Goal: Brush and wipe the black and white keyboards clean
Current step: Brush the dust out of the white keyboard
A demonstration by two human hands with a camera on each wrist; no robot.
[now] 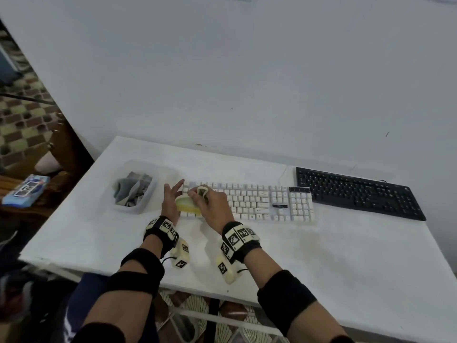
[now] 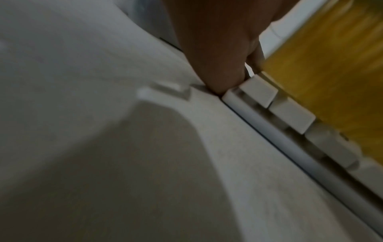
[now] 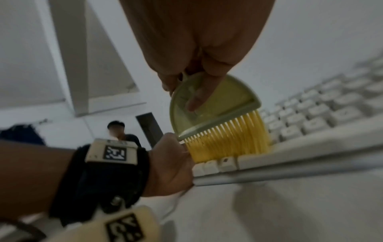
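Observation:
The white keyboard [image 1: 249, 203] lies mid-table, and the black keyboard [image 1: 358, 191] lies to its right. My right hand [image 1: 211, 205] grips a small pale-green brush [image 3: 209, 104] by its looped handle. Its yellow bristles [image 3: 228, 140] stand on the keys at the white keyboard's [image 3: 311, 117] left end. My left hand [image 1: 171, 195] stands edge-on against that left end with its fingers straight. In the left wrist view a fingertip [image 2: 219, 78] touches the keyboard's corner [image 2: 230, 96] beside the yellow bristles [image 2: 331, 78].
A clear plastic tub [image 1: 146, 203] with grey cloths [image 1: 132, 189] stands left of the white keyboard. The white table [image 1: 346, 263] meets a wall behind. A blue box [image 1: 26, 189] lies on wooden furniture off the table's left. A person [image 3: 122, 132] stands far back.

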